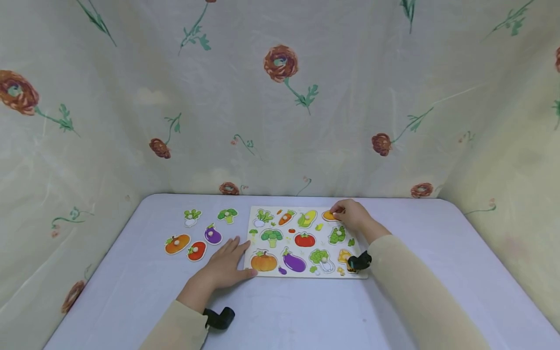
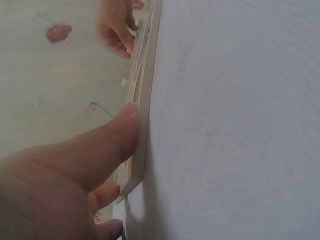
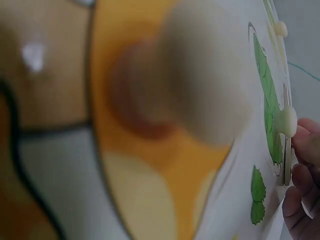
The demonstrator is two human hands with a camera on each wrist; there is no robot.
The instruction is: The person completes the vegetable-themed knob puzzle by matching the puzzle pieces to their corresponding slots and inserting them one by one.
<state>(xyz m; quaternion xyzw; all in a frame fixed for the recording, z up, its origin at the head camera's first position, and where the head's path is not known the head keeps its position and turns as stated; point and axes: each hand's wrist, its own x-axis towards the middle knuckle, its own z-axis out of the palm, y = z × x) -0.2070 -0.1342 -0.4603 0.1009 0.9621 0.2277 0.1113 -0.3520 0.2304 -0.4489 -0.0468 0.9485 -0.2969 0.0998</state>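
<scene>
A white vegetable puzzle board (image 1: 302, 273) lies on the table. My left hand (image 1: 225, 265) rests at its near left corner, fingers stretched along the left edge and thumb on the front edge; the left wrist view shows the thumb (image 2: 107, 140) pressing the rim. At the far right corner, my right hand (image 1: 355, 216) pinches an orange-yellow knobbed piece (image 1: 329, 217) between thumb and fingers, over its slot; the fingertips hide part of it. A green pepper piece (image 1: 338, 235) sits just below that hand. Close to the right wrist camera is a blurred mushroom-piece knob (image 3: 205, 75).
Left of the board lie loose knobbed pieces: a turnip (image 1: 191, 218), a broccoli (image 1: 227, 216), an eggplant (image 1: 213, 235), a pumpkin (image 1: 177, 244) and a tomato (image 1: 197, 251). Carrot (image 1: 286, 218), corn (image 1: 307, 218) and cabbage (image 1: 321, 259) pieces sit in the board. A flowered curtain (image 1: 280, 121) hangs behind.
</scene>
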